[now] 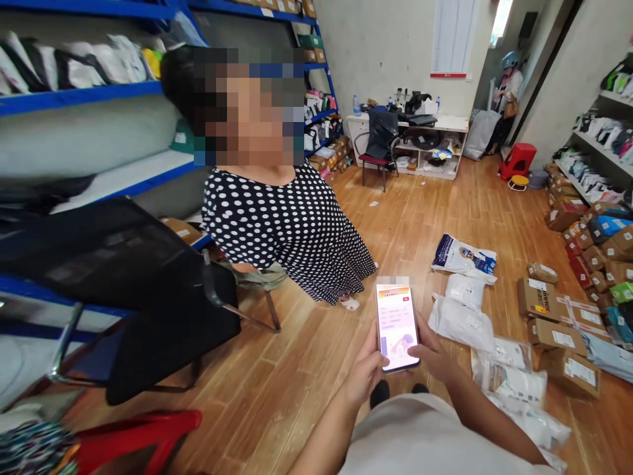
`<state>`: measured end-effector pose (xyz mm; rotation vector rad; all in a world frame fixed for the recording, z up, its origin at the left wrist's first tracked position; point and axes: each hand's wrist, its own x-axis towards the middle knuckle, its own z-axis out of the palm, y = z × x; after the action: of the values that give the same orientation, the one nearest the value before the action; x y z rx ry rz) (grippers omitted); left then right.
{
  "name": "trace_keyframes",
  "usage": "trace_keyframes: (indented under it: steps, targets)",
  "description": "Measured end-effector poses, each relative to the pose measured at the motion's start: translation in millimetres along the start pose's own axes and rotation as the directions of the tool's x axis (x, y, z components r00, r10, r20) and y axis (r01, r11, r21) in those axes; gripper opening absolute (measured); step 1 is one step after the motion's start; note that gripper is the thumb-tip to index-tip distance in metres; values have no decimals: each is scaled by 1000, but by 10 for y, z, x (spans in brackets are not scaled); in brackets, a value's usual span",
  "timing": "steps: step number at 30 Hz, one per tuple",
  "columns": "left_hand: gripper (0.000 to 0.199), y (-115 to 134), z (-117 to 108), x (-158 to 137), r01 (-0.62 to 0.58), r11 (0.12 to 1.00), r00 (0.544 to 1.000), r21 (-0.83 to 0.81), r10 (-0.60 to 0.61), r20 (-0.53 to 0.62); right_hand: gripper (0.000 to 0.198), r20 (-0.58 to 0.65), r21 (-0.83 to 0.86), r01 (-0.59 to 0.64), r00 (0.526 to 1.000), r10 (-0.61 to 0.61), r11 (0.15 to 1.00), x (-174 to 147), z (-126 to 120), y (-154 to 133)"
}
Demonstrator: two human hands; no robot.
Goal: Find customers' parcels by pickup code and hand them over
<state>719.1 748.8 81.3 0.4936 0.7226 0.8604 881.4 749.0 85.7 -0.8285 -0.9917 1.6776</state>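
A smartphone (pixel 397 328) with a lit screen is held upright in front of my body, over the wooden floor. My left hand (pixel 370 359) wraps its lower left side, the thumb at the bottom corner of the screen. On the other side my right hand (pixel 429 348) grips the phone, its thumb resting on the lower right of the screen. The screen has an orange banner at the top and a pale picture below; its text is too small to read.
A person in a polka-dot dress (pixel 291 221) stands ahead to the left, beside a black chair (pixel 173 310) and blue shelves (pixel 99 95). White parcels (pixel 462 320) and cardboard boxes (pixel 558 336) lie on the right floor. Another person in a helmet (pixel 509 89) stands at the doorway.
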Motion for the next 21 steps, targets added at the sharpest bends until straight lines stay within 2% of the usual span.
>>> trace_keyframes:
  steps: [5,11,16,21]
  targets:
    - [122,94,33,-53,4,1000,1000,29,-5,11,54,23,-25,18,1000,-17,1000,31,55,17]
    - [124,103,-26,-29,15,999,1000,39,-15,5,62,-91,-42,4,996,-8,999,87,95,124]
    - [123,34,-141,21,8,1000,1000,18,-8,12,46,-103,-27,2,995,-4,1000,105,91,173]
    - [121,-95,-262,94,-47,997,999,58,47,2,74,-80,-69,23,996,-29,997,96,55,221]
